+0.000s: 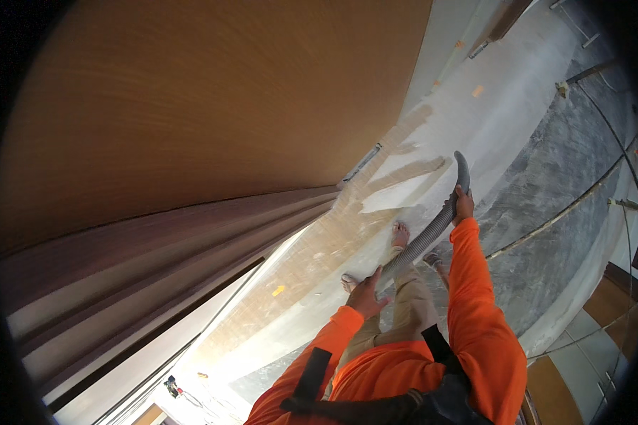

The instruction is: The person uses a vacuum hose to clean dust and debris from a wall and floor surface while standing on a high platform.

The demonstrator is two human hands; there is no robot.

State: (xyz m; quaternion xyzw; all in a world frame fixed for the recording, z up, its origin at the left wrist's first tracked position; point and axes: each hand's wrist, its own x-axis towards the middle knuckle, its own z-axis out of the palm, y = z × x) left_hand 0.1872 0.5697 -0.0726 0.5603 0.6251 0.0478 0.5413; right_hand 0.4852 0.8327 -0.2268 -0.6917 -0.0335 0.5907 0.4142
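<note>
A grey corrugated hose (425, 241) runs diagonally across in front of me, its tip curved upward over a pale, dusty floor strip (517, 85). My right hand (463, 205) is closed round it a little behind the tip. Lower on the hose, my left hand (368, 295) grips it with the thumb spread. Below are my khaki-trousered legs and feet (400, 234). Another foot (432, 261) shows right of the hose; whose it is I cannot tell.
A large wooden panel (213, 92) with stepped mouldings (163, 255) fills the left. On the right, long poles or cables (546, 223) cross a darker grey surface (517, 227). Small tools and wires (174, 388) lie at lower left.
</note>
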